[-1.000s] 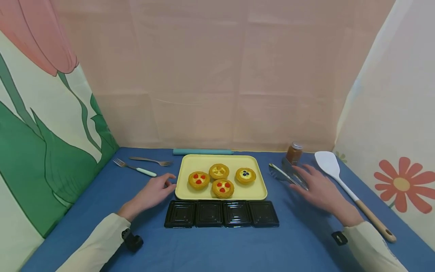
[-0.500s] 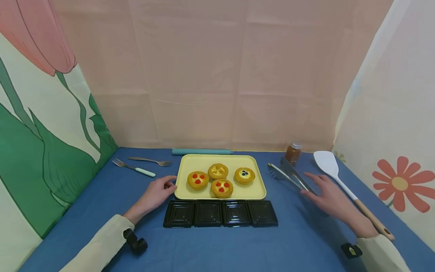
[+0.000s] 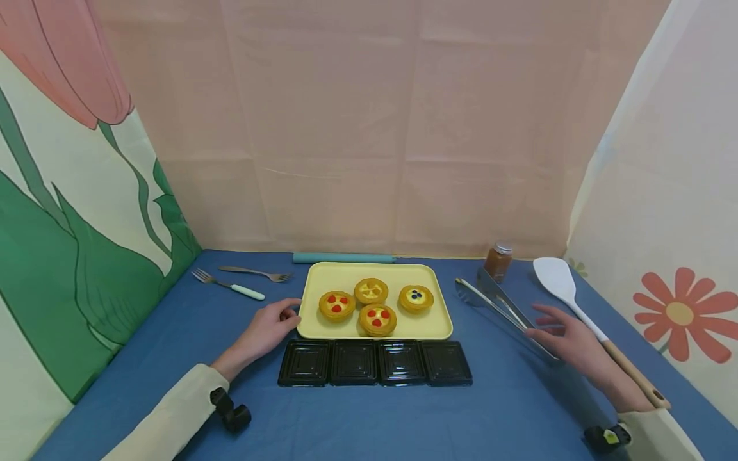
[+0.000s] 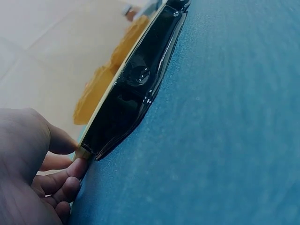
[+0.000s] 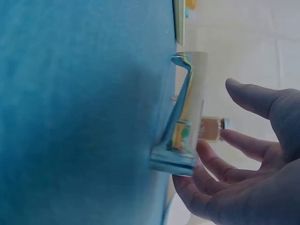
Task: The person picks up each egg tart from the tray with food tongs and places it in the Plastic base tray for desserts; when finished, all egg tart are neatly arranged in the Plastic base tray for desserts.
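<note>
Several egg tarts with fruit toppings point(image 3: 377, 319) sit on a pale yellow tray point(image 3: 323, 275). My left hand point(image 3: 271, 326) is at the tray's left edge. In the left wrist view its thumb and curled fingers point(image 4: 65, 180) pinch the tray's corner. Metal food tongs point(image 3: 490, 304) lie on the blue cloth to the right of the tray, their arms apart. Beside their near end is my right hand point(image 3: 567, 339), and it partly covers them. In the right wrist view its fingers point(image 5: 211, 164) are spread and loosely bent by the tongs' end, with the thumb away.
A black four-part plastic tray point(image 3: 375, 363) lies right in front of the yellow tray. A white spatula with a wooden handle point(image 3: 556, 275) and a brown jar point(image 3: 498, 259) are at the right. Two forks point(image 3: 248, 291) lie left, and a teal rod point(image 3: 343, 257) lies behind.
My right hand has moved back along the tongs toward their near end, down and to the right. My left hand has shifted slightly onto the tray's edge.
</note>
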Motion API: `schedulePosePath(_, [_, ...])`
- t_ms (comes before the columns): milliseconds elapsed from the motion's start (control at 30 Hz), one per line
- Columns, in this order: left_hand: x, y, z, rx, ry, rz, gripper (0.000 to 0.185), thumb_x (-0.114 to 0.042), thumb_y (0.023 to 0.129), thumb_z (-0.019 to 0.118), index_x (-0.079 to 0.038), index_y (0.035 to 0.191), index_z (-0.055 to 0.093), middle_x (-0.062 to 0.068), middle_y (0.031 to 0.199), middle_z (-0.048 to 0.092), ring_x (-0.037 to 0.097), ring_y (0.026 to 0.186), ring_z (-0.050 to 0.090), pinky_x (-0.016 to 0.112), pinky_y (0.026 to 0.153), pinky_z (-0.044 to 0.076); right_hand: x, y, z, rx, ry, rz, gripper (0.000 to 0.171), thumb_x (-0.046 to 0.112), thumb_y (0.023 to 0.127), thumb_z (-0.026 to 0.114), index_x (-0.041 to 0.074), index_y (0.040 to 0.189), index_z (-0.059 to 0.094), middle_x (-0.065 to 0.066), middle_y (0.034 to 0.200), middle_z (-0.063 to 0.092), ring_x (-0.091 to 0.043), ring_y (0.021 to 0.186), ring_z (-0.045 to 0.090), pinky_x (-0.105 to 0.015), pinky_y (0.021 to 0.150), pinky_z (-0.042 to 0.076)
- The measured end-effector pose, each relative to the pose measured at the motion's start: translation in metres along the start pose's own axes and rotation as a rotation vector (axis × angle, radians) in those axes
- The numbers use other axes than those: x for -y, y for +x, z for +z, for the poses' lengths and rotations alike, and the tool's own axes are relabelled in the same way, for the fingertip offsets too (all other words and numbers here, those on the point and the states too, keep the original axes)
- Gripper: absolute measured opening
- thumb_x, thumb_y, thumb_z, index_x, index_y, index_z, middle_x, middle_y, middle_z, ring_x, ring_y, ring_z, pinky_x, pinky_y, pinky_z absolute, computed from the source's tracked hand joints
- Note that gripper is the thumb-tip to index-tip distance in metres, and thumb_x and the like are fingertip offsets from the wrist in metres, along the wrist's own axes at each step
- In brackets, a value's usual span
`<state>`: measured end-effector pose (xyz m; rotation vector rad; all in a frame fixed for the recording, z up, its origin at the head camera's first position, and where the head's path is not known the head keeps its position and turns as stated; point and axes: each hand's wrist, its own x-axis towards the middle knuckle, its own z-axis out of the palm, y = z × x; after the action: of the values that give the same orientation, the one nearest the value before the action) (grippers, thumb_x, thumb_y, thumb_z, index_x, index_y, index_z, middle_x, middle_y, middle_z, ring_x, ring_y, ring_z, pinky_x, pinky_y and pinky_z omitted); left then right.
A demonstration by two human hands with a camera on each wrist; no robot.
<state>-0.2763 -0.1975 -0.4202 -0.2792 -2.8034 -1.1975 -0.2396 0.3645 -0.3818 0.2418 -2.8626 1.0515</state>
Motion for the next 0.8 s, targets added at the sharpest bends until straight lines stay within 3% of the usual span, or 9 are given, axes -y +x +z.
schedulePosePath(200, [0.001, 0.000, 0.000, 0.004, 0.002, 0.003, 0.043, -0.012, 0.099, 0.059, 0.003, 0.138, 0.056, 0.006, 0.095, 0.065, 0.019, 0.073, 0.053, 0.033, 0.066, 0.044, -0.009, 0.001, 0.001, 0.052, 0.085, 0.064, 0.071, 0.036, 0.100, 0.064, -0.001, 0.153, 0.036, -0.033, 0.136, 0.053, -0.050, 0.121, 0.054, -0.048, 0.082, 0.051])
schedulePosePath(433, [0.001, 0.000, -0.001, -0.008, -0.001, 0.000, 0.042, -0.011, 0.098, 0.060, 0.003, 0.137, 0.058, 0.007, 0.094, 0.065, 0.020, 0.074, 0.054, 0.035, 0.067, 0.044, -0.017, 0.004, 0.002, 0.094, 0.134, 0.058, 0.069, 0.034, 0.101, 0.063, -0.002, 0.153, 0.036, -0.034, 0.138, 0.050, -0.051, 0.125, 0.050, -0.056, 0.091, 0.046])
schedulePosePath(800, [0.003, 0.000, 0.004, -0.071, -0.004, -0.002, 0.040, -0.012, 0.097, 0.058, 0.002, 0.135, 0.060, 0.004, 0.090, 0.064, 0.019, 0.069, 0.051, 0.032, 0.063, 0.040, -0.017, 0.018, 0.013, 0.076, 0.080, 0.045, 0.070, 0.036, 0.098, 0.066, -0.001, 0.151, 0.040, -0.039, 0.139, 0.046, -0.054, 0.126, 0.048, -0.064, 0.093, 0.044])
